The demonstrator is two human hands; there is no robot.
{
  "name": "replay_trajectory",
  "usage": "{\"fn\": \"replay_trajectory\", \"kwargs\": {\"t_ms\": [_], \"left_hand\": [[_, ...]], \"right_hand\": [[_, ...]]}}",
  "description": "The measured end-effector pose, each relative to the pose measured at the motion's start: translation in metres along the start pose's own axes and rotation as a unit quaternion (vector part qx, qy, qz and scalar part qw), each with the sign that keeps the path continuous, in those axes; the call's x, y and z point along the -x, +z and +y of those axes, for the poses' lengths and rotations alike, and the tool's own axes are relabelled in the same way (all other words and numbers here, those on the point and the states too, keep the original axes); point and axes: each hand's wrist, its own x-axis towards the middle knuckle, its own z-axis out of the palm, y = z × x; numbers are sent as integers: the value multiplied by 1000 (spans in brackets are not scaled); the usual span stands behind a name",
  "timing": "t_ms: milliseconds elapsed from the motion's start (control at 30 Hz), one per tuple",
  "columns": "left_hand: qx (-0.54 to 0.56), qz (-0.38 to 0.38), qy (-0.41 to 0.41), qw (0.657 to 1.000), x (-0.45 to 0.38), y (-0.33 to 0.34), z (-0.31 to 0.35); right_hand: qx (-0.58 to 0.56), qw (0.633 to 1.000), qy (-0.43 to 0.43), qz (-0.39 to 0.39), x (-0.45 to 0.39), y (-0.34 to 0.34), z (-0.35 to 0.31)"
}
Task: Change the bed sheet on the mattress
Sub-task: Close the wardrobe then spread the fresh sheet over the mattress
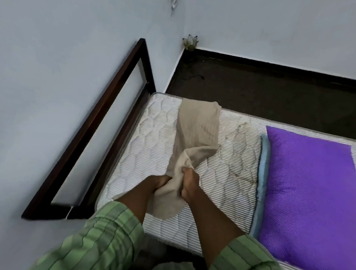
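Note:
A beige bed sheet (198, 125) lies in a bunched strip across the bare, quilted, striped mattress (151, 132), reaching from the far edge toward me. My left hand (158, 183) and my right hand (188, 183) are both closed on the near, gathered end of the sheet, side by side and just above the mattress. A loose flap of the sheet hangs below my hands. Green striped sleeves cover both forearms.
A purple pillow (310, 198) rests on a light blue one (261, 184) on the right part of the mattress. A dark wooden headboard frame (92, 128) stands against the left wall. Dark floor (261, 94) lies beyond the bed, with a small object (189, 42) in the corner.

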Motion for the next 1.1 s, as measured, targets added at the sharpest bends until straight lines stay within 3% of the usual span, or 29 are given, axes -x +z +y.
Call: {"fn": "replay_trajectory", "kwargs": {"t_ms": [67, 133, 233, 400, 533, 700, 800, 900, 1000, 1100], "left_hand": [[-16, 5, -2, 1000, 14, 15, -22], [-10, 28, -56, 998, 8, 33, -54], [72, 68, -111, 989, 20, 91, -99], [199, 149, -88, 965, 48, 170, -142], [146, 294, -68, 942, 65, 187, -173], [21, 366, -69, 928, 97, 190, -189], [-46, 386, -75, 918, 109, 198, -204], [-48, 386, -93, 917, 114, 208, -240], [-31, 435, -111, 893, 119, 215, -278], [-37, 417, -152, 895, 122, 212, -308]], "right_hand": [[9, 1000, 0, -12, 15, -21, 12], [-4, 1000, 14, -19, 29, -41, 25], [-25, 998, 51, -15, 58, -79, 50], [-31, 996, 80, -21, 91, -138, 95], [47, 997, 46, -35, 111, -165, 135], [164, 984, 16, -62, 101, -194, 195], [189, 980, 20, -62, 120, -198, 213], [225, 969, 65, -80, 158, -196, 224], [295, 943, 108, -108, 183, -199, 245], [385, 910, 115, -103, 181, -205, 271]]}}
